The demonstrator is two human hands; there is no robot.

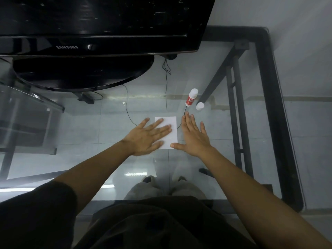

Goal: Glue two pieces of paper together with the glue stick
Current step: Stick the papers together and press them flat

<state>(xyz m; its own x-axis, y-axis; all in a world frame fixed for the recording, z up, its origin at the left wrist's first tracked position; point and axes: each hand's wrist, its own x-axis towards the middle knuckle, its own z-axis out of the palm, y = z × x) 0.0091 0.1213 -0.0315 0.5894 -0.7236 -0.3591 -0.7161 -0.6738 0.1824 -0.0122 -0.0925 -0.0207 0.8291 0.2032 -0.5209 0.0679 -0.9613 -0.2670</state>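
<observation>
A small white paper [171,123] lies flat on the glass table [215,133]; whether it is one sheet or two stacked I cannot tell. My left hand [147,136] lies flat on the paper's left half, fingers spread, slightly blurred. My right hand [194,135] rests flat on the glass just right of the paper, its thumb touching the paper's lower right corner. A red and white glue stick [191,97] stands on the table beyond my right hand. Its white cap [200,106] stands beside it.
A black Samsung monitor [100,24] with a round base [82,72] fills the far left of the table. Thin black cables [129,108] run under the glass. The table's black metal frame [276,108] borders the right side. My feet show through the glass.
</observation>
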